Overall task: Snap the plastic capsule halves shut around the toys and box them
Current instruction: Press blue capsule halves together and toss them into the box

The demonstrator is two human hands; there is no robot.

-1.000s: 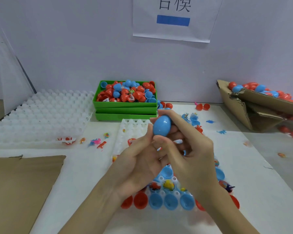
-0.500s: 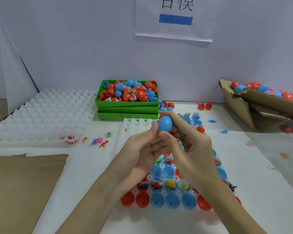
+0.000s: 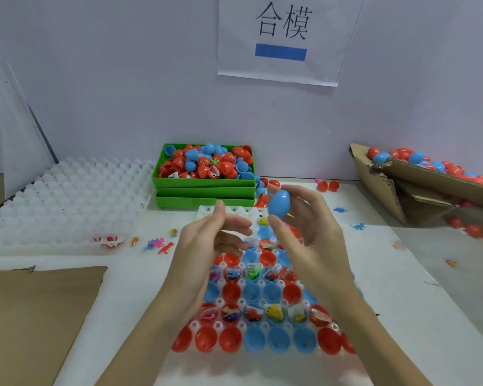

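My right hand [image 3: 310, 232] pinches a closed blue capsule [image 3: 279, 204] between thumb and fingertips, lifted above the white holder tray [image 3: 223, 211]. To its left my left hand [image 3: 207, 246] hovers with relaxed fingers and holds nothing. Below both hands the tray carries rows of red and blue capsule halves [image 3: 262, 338], some with small toys [image 3: 275, 312] inside. A cardboard box [image 3: 385, 188] at the right holds several closed red and blue capsules [image 3: 414, 157].
A green bin [image 3: 204, 190] heaped with loose capsule halves stands behind the tray. A large white empty holder tray [image 3: 56, 201] lies at the left, with small toys [image 3: 162, 245] scattered beside it. A brown cardboard sheet [image 3: 31, 316] covers the near left.
My hands have come apart: the left hand let go of the blue capsule and moved left, while the right hand keeps it and has shifted slightly right.
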